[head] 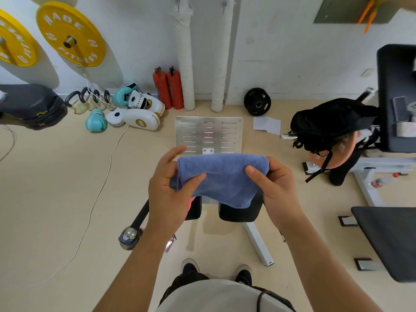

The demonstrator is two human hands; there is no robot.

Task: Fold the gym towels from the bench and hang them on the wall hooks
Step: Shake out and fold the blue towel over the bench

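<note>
Blue towel point(222, 176) held mid-air, folded. Left hand point(167, 194) grips its 9 o'clock end, right hand point(275, 188) its 3 o'clock end; fingers curled round cloth.

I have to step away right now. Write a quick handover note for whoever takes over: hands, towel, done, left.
Left hand: grips the left end of the blue towel, thumb on top.
Right hand: grips the right end the same way.
Towel: folded over, held in the air in front of the body, above the bench frame.
Wall hooks: two show high on the wall ahead, both bare.
Done: this towel looks mostly folded.
Left: hang it on a hook; other towels cannot be seen from here.
</note>
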